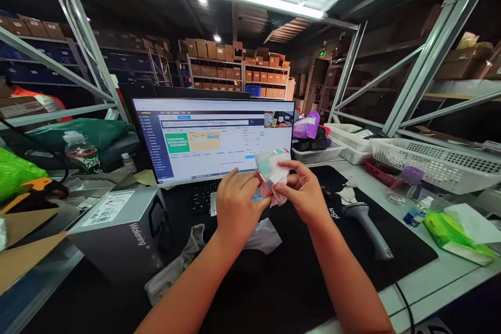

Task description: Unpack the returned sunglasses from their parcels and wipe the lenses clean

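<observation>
In front of the monitor [219, 138], both hands meet at a small, shiny clear-and-teal item [265, 168] whose kind I cannot make out. My left hand [237, 201] grips its lower left side, with some fingertips hidden behind it. Pinched between thumb and fingers of my right hand [305, 190] is a thin white tissue-like sheet [279, 172], which lies against the shiny item. Beneath my left wrist, a pale crumpled cloth or bag [264, 236] rests on the black desk mat [289, 276]. A grey strap-like piece [176, 266] lies beside my left forearm.
A grey box [117, 235] and an open carton [27, 250] stand at left. On the right are a barcode scanner [370, 229], a small blue bottle [418, 213], a green wipes pack [456, 237] and white baskets [434, 164]. Metal shelf posts [426, 52] rise behind.
</observation>
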`<state>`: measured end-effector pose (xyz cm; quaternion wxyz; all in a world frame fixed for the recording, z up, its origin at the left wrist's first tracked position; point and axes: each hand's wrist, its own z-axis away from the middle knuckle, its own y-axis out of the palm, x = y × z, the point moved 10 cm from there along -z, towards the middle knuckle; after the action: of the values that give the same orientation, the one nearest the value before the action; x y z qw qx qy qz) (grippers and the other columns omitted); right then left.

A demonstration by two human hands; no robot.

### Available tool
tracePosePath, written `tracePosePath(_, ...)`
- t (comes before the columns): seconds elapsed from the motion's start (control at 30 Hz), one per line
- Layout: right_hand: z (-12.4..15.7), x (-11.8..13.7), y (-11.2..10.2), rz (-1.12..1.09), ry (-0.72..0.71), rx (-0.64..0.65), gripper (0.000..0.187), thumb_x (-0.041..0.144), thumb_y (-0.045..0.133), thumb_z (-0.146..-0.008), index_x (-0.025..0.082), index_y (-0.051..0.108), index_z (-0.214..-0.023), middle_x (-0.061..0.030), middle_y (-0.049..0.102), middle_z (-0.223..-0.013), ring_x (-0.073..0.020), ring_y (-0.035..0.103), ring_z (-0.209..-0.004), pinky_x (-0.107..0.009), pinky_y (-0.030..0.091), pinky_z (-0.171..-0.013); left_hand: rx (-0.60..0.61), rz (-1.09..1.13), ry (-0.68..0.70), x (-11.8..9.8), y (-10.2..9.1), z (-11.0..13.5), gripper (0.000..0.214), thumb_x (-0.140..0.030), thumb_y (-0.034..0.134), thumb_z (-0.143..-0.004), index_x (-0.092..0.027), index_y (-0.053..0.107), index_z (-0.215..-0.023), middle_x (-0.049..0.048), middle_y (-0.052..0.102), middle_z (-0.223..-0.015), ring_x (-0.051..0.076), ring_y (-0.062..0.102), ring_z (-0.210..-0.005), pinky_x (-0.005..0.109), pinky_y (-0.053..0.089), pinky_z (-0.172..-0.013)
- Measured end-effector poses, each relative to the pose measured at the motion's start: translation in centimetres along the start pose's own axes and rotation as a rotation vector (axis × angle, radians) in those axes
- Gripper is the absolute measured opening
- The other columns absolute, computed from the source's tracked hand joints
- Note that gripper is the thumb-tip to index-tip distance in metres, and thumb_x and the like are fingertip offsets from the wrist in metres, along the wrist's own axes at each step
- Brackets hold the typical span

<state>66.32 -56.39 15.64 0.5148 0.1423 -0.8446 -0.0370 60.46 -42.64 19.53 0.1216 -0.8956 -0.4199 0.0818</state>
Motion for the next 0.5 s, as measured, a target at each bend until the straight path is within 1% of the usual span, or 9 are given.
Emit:
tracePosePath(0.03, 0.1, 0.0, -0.2, -0.020, 0.015, -0.010, 0.052, 0.033, 0.093, -0.063, 0.023, 0.063, -0.104, 0.0026, 0.073, -0.063, -0.0155, 0.064, -0.049, -0.026, 0.052, -0.049, 0.004, 0.024, 0.038, -0.3, 0.0, -0.1, 0.007, -0.020, 0.074, -0.081, -0.017, 0.067, -0.080, 0.0039, 0.076, -0.084, 0.024, 0.071, -0.079, 0.045, 0.054, -0.098)
tracePosePath(0.1, 0.2, 0.1, -0.9, -0.063, 0.016, -0.070, 0.048, 0.032, 0.094, -0.061, 0.023, 0.059, -0.092, 0.0031, 0.072, -0.060, -0.0150, 0.063, -0.046, -0.024, 0.052, -0.047, 0.015, 0.058, 0.101, -0.9, 0.0, -0.2, 0.008, -0.019, 0.073, -0.083, -0.017, 0.066, -0.080, 0.0045, 0.076, -0.086, 0.023, 0.070, -0.081, 0.043, 0.054, -0.096)
tracePosePath(0.2, 0.3, 0.5, -2.2, -0.119, -0.022, -0.192, 0.045, 0.028, 0.095, -0.059, 0.022, 0.054, -0.077, 0.0040, 0.070, -0.060, -0.0112, 0.063, -0.050, -0.021, 0.053, -0.051, 0.031, 0.074, 0.145, -1.2, 0.2, -0.3, 0.007, -0.018, 0.073, -0.085, -0.017, 0.066, -0.082, 0.0047, 0.076, -0.089, 0.024, 0.070, -0.084, 0.043, 0.054, -0.096)
tracePosePath(0.27, 0.2, 0.6, -2.8, -0.136, -0.021, -0.244, 0.047, 0.028, 0.096, -0.056, 0.020, 0.052, -0.070, 0.0048, 0.068, -0.060, -0.0097, 0.062, -0.052, -0.020, 0.055, -0.053, 0.037, 0.089, 0.169, -1.3, 0.3, -0.3, 0.006, -0.019, 0.073, -0.086, -0.017, 0.067, -0.085, 0.0047, 0.077, -0.091, 0.024, 0.071, -0.087, 0.044, 0.053, -0.098)
tracePosePath(0.4, -0.3, 0.4, -3.8, -0.157, 0.036, -0.285, 0.053, 0.034, 0.099, -0.049, 0.019, 0.050, -0.063, 0.0056, 0.065, -0.060, -0.0088, 0.060, -0.050, -0.020, 0.054, -0.049, 0.041, 0.140, 0.180, -1.4, 0.5, -0.3, 0.006, -0.021, 0.071, -0.088, -0.018, 0.067, -0.085, 0.0038, 0.077, -0.090, 0.021, 0.072, -0.085, 0.042, 0.053, -0.099)
tracePosePath(0.5, -0.7, 0.3, -4.8, -0.162, 0.075, -0.290, 0.056, 0.038, 0.099, -0.046, 0.019, 0.051, -0.065, 0.0052, 0.067, -0.062, -0.0085, 0.060, -0.051, -0.019, 0.052, -0.049, 0.054, 0.153, 0.174, -1.5, 0.6, -0.3, 0.007, -0.019, 0.071, -0.086, -0.019, 0.066, -0.082, 0.0030, 0.077, -0.090, 0.021, 0.071, -0.084, 0.042, 0.053, -0.097)
